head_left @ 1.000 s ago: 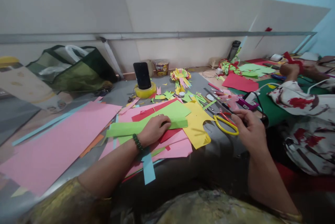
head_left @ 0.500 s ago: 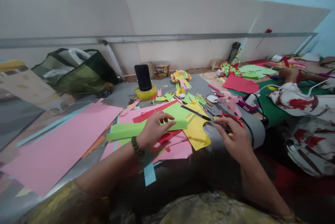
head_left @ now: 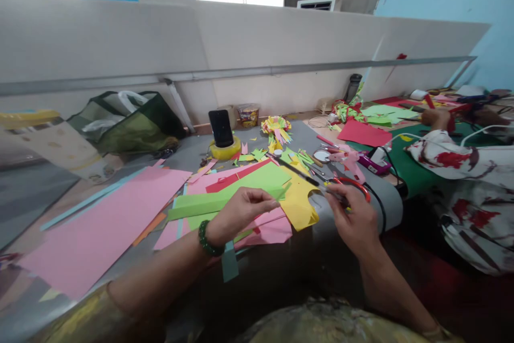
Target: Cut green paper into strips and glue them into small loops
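My left hand (head_left: 244, 212), with a green bead bracelet on its wrist, has thumb and fingertips pinched together. Whatever lies between them is too small to make out. Just behind those fingers runs a folded green paper strip (head_left: 196, 206), its right end showing past the knuckles. My right hand (head_left: 353, 217) is closed round scissors (head_left: 299, 173) whose long dark blades point left over yellow paper (head_left: 301, 209). A red handle loop shows behind that hand; I cannot tell whether it belongs to these scissors. Green, red and pink sheets lie layered beneath my left hand.
A large pink sheet (head_left: 108, 225) lies left. Behind are a phone (head_left: 220, 128) on a yellow tape roll (head_left: 225, 149), green scraps, and a paper flower (head_left: 277, 126). Glue guns (head_left: 347, 158) and cords lie right. A person's patterned sleeve (head_left: 445, 153) is beyond.
The view has tilted up slightly. My left hand's thumb and fingers have closed into a pinch, and the hand has come nearer to me off the green strip. My right hand keeps the scissors.
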A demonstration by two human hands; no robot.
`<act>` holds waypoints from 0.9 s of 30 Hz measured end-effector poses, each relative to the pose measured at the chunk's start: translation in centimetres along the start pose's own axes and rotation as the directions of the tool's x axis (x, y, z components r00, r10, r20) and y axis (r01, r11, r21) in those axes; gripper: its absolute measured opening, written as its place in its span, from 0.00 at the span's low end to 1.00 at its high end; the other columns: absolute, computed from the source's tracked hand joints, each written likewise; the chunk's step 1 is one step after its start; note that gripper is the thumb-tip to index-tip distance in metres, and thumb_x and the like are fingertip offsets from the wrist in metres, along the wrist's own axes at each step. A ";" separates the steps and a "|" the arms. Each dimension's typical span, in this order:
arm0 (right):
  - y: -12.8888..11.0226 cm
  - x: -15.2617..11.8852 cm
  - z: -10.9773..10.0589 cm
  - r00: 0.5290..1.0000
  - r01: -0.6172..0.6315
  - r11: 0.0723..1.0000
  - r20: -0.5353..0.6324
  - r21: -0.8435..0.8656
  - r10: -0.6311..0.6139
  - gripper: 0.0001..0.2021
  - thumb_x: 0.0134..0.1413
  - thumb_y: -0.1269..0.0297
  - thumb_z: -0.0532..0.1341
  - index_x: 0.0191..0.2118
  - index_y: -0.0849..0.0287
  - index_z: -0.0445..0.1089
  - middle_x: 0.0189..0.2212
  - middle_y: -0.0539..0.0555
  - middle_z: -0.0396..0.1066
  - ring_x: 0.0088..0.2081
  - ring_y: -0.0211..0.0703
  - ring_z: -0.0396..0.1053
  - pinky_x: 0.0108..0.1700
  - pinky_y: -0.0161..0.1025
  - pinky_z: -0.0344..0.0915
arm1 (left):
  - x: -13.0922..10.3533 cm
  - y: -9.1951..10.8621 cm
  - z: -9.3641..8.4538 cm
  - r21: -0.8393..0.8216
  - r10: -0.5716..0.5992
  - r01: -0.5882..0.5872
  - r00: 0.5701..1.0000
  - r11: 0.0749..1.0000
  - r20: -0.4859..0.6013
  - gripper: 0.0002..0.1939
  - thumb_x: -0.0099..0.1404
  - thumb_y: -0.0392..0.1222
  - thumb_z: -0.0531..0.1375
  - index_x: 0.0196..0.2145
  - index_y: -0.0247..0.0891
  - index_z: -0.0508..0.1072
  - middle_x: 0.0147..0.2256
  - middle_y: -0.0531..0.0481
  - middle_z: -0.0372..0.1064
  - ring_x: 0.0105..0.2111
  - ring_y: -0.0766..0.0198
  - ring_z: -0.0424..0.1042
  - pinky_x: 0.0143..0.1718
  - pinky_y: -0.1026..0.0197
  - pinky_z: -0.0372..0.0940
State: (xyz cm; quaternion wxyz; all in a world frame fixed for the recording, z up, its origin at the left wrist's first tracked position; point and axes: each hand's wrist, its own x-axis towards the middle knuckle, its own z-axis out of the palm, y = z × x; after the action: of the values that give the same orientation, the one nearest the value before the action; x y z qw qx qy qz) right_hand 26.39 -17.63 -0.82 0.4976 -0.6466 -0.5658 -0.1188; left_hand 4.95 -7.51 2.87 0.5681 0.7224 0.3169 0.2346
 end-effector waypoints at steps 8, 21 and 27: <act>1.2 1.1 -3.4 0.949 -0.085 0.996 -0.308 -0.033 0.070 0.12 0.57 0.53 0.60 0.37 0.55 0.72 0.30 0.53 0.75 0.30 0.44 0.72 0.32 0.40 0.68 | -3.3 1.7 3.6 0.634 0.098 -0.485 0.833 0.602 0.544 0.17 0.64 0.39 0.59 0.50 0.37 0.73 0.45 0.40 0.73 0.43 0.56 0.72 0.43 0.58 0.67; 3.7 -1.1 0.0 0.928 -0.151 0.986 0.335 -0.069 0.166 0.11 0.56 0.57 0.54 0.35 0.54 0.71 0.33 0.56 0.77 0.31 0.48 0.74 0.30 0.40 0.67 | 3.6 -3.8 -2.5 0.692 0.120 -0.022 0.988 0.722 -0.093 0.06 0.62 0.42 0.59 0.34 0.40 0.76 0.36 0.47 0.75 0.37 0.57 0.73 0.39 0.57 0.68; 3.8 -0.9 0.3 0.899 -0.129 0.992 0.421 -0.006 0.120 0.09 0.58 0.58 0.55 0.36 0.55 0.70 0.31 0.54 0.77 0.33 0.48 0.74 0.32 0.40 0.67 | 3.4 -3.6 -2.1 0.625 0.083 -0.018 0.994 0.780 -0.076 0.07 0.57 0.45 0.63 0.32 0.40 0.73 0.33 0.50 0.74 0.34 0.59 0.71 0.35 0.58 0.65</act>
State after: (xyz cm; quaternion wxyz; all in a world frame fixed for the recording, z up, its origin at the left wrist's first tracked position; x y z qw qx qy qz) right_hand 29.21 -17.42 -3.50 0.3781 -0.6862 -0.6184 0.0615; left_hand 5.07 -3.09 -0.19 0.2745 0.8651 0.3850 0.1674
